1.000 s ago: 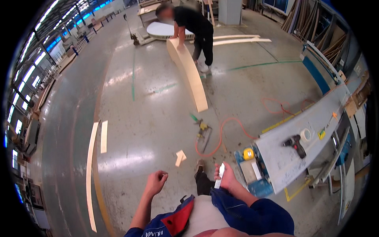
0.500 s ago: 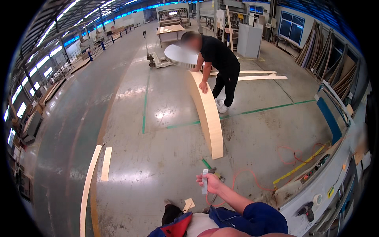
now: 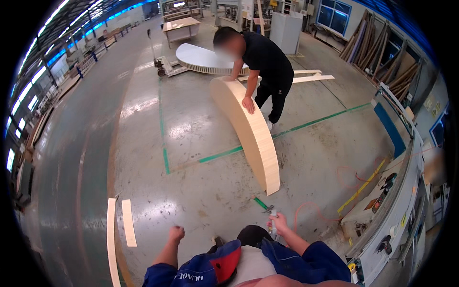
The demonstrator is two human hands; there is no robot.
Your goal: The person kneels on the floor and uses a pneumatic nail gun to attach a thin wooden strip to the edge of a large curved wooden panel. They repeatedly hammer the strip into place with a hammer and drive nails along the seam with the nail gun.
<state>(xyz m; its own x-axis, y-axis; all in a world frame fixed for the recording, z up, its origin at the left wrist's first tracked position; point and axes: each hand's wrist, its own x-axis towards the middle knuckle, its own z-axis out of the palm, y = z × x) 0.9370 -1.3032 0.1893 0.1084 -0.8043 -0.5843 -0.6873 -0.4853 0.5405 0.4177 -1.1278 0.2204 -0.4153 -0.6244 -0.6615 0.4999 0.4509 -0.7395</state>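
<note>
My right hand (image 3: 279, 224), at lower centre right, is closed around a small flat grey strip (image 3: 274, 216) that stands upright in the fingers. Its exact kind is too small to tell. To the left, my left hand (image 3: 176, 233) hangs over the floor with fingers curled in and nothing showing in them. Just beyond the right hand lies a hammer (image 3: 261, 203) with a green handle. Ahead of me a large curved pale wooden panel (image 3: 253, 134) stands on edge. A co-worker (image 3: 267, 62) in black bends over its far end, both hands on it.
Two pale wooden strips (image 3: 128, 222) lie on the floor at left. An orange hose (image 3: 306, 204) trails at right, near a machine with a drill (image 3: 384, 244) on it. Farther back are a white half-round piece (image 3: 203, 56), a pallet jack (image 3: 165, 67) and leaning boards (image 3: 373, 43).
My left hand has come into view at the left. The right hand with the grey strip is lower and farther right. The view has shifted; the far end of the panel appears tilted more leftward.
</note>
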